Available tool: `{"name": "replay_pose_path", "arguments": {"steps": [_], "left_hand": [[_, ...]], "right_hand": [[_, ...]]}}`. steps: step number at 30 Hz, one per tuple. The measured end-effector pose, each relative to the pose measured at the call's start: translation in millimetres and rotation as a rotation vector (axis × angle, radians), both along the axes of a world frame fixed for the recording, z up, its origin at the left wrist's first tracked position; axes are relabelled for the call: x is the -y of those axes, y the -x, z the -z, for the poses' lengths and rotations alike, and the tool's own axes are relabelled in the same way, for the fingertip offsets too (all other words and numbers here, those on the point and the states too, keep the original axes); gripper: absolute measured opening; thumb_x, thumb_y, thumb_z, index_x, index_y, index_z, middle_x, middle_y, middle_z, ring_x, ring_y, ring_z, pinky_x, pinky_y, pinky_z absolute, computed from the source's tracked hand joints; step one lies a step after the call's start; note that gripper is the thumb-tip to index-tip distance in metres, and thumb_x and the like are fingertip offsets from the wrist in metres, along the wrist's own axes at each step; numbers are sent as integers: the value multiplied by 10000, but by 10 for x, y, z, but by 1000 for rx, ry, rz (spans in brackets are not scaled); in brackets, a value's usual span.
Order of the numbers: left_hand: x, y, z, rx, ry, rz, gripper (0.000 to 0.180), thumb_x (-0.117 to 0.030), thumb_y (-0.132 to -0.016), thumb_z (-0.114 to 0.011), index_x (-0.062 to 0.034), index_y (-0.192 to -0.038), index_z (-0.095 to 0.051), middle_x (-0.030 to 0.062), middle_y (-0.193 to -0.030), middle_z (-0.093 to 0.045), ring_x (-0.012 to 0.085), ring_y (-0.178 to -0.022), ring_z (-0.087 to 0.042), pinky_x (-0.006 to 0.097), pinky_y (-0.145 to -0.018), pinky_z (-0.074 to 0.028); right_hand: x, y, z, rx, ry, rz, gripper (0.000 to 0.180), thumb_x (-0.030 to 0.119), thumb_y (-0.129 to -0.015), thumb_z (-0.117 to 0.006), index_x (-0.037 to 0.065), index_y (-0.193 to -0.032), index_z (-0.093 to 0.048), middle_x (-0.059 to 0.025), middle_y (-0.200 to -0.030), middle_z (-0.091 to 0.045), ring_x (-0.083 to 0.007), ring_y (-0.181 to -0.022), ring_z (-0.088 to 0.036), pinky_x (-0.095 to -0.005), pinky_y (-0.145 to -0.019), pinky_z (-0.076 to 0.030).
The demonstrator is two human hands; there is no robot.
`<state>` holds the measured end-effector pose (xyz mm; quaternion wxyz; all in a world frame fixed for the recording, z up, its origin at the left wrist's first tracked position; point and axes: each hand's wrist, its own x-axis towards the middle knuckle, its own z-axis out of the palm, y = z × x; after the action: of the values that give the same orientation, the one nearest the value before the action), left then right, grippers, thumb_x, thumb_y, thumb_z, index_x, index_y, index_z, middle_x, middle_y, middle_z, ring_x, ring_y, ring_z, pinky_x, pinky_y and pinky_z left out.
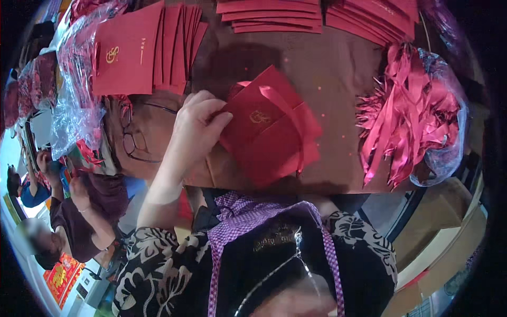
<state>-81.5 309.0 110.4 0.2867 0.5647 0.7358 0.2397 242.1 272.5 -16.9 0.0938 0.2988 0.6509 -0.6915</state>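
Note:
A red paper bag (253, 145) with a gold emblem lies at an angle on the brown table in front of me. A glossy red ribbon (288, 108) runs across its upper side and down its right part. At the bag's left edge is my left hand (200, 113), its fingers curled and the thumb and fingertips pinched at that edge. Whether a ribbon end is also in the pinch is hidden. My right hand does not show; only the patterned right sleeve (362, 235) is visible below the table edge.
Stacks of red bags (127, 50) stand at the far left, with more red bags (269, 16) at the back. Red ribbons (406, 116) spill from clear plastic at the right. Eyeglasses (140, 145) lie left. A co-worker (87, 211) sits beyond; cardboard (433, 238) stands lower right.

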Motion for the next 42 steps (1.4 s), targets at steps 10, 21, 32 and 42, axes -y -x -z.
{"name": "replay_pose_path", "arguments": {"steps": [10,21,32,42], "left_hand": [[311,-261,-20,255,30,-236,233,-130,-783,-684,44,-932,-643,54,-720,-636,81,-657,-542,256,-608,-448],[734,-230,204,739,146,-230,262,-142,-891,-566,-39,-1127,-615,-78,-797,-576,8,-661,-455,169,-578,-370],[845,-413,431,967,-78,-83,528,78,-741,-509,-12,-1260,-525,-33,-852,-597,17,-637,-454,160,-529,-328],[845,-491,438,885,-114,-108,499,99,-769,-499,42,-1264,-495,71,-1051,-638,101,-869,-588,212,-788,-447]], "right_hand": [[-83,199,-844,-326,-170,223,393,252,-933,-364,17,-1209,-518,-166,-1130,-608,-288,-1060,-577,-390,-915,-442],[-33,-182,-1437,-459,-1000,110,238,7,-770,-549,51,-982,-646,-123,-929,-621,-322,-891,-582,-381,-821,-474],[-714,49,-806,-316,-1357,110,191,-33,-715,-598,34,-893,-582,-121,-960,-573,-310,-940,-555,-383,-821,-459],[-539,231,-747,-306,-1386,208,174,-59,-731,-579,18,-884,-549,-137,-1022,-562,-314,-1014,-537,-376,-876,-440]]}}
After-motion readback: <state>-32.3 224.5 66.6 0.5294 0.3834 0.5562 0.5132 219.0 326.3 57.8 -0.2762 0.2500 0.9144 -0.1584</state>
